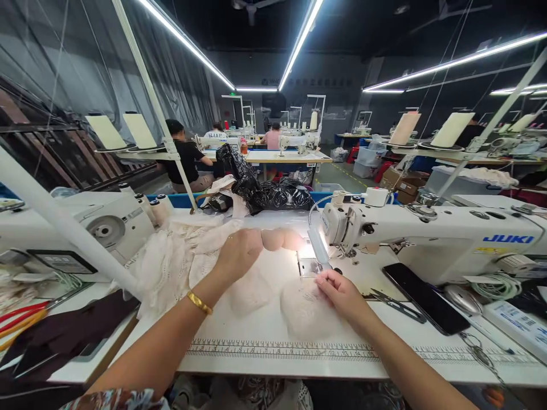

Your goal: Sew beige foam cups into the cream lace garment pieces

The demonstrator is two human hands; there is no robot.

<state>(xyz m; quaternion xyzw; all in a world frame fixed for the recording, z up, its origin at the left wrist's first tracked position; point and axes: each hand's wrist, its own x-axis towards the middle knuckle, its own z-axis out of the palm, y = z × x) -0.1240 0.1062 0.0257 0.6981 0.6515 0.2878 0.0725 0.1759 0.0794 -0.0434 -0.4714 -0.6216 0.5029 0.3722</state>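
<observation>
Wearing a gold bracelet at its wrist, the left hand has its fingers curled well in, with a rounded pale piece just beyond its knuckles; blur and the turned-away palm mean I cannot tell whether it grips anything. The right hand is half closed, thumb and forefinger brought together at the upper edge of a cream lace piece, though whether cloth is pinched between them I cannot tell. That lace piece lies flat on the white table, just in front of the metal needle plate of a white sewing machine. A heap of cream lace lies left of the left hand. Along the near edge runs a printed ruler; at the right lie black snips and a phone. Beyond the table are black plastic bags and a seated person in black.
</observation>
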